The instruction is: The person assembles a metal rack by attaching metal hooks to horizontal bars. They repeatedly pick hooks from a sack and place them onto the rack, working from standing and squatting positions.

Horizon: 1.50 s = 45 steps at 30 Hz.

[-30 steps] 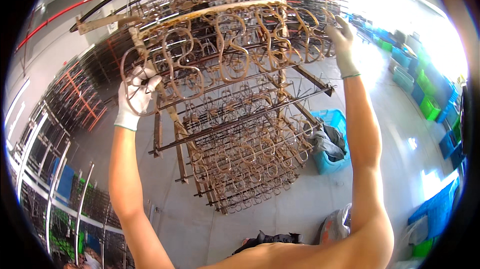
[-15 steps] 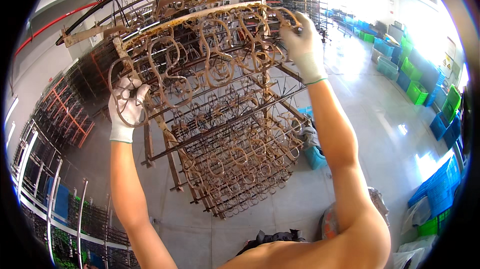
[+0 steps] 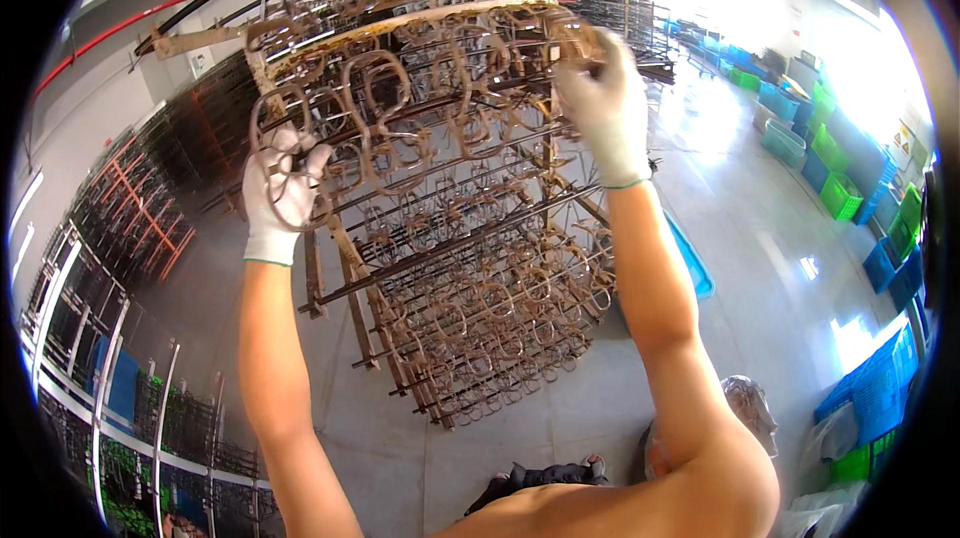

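Both your hands are up at the rack (image 3: 400, 22), in white gloves w/ green-edged cuffs. Your L hand (image 3: 283, 184) is at the rack's L end, by an eyeglass frame (image 3: 257, 126) that stands on end, one rim above the other; lower rim crosses in front of your palm. L fingers are bent, thumb apart from them; can't tell if they pinch that frame or the rack part behind it.

Your R hand (image 3: 602, 106) is at the R end of the same upper tier, next to a brown frame (image 3: 570, 35). R fingers look curled toward it, but it's all blurred, so can't tell if they pinch it or only touch.

Btwn your hands, more brownish frames (image 3: 378, 88) hang in a row, some blurred. Below, lower tiers w/ dark rods (image 3: 440, 263) carry many more frames, rows close together.

Blue bin (image 3: 692, 258) is on the grey floor (image 3: 390, 483), partly hidden behind your R forearm. Far R: green crate (image 3: 840, 198) & blue crate (image 3: 868, 383). L side: shelving w/ white bars (image 3: 103, 393), red pipe (image 3: 110, 36) above.
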{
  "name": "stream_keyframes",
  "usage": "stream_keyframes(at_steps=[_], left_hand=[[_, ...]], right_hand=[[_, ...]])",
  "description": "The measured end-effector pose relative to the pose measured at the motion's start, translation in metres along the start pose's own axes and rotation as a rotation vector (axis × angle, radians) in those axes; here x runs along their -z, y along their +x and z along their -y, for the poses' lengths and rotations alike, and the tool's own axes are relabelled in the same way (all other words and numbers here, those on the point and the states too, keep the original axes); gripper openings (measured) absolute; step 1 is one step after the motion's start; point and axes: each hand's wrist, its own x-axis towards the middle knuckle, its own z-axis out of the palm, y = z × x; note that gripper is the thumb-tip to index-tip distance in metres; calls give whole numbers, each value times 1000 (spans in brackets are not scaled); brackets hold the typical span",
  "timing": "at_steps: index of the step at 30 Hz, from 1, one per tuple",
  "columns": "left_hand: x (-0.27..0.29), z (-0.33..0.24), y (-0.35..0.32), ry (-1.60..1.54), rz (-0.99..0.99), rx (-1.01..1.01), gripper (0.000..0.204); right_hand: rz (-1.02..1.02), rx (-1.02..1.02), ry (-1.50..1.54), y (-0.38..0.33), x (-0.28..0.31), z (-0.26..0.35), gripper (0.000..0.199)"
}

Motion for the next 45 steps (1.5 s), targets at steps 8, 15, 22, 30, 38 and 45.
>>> stream_keyframes(at_steps=[8, 15, 22, 30, 38, 45], left_hand=[[8, 9, 2, 342, 62, -138, 11], [-19, -37, -14, 899, -87, -428, 21], [-13, -16, -10, 941, -77, -351, 25], [-12, -14, -9, 1034, -88, -408, 25], [-12, -13, -12, 996, -89, -509, 21], [-6, -22, -12, 939, -33, -548, 18]], right_hand=[[50, 166, -159, -52, -44, 79, 64], [-61, 118, -20, -44, -28, 69, 53], [156, 181, -32, -94, -71, 124, 71], [246, 50, 277, -85, -67, 133, 60], [-96, -49, -10, -102, -86, 128, 63], [118, 163, 228, -138, -93, 168, 70]])
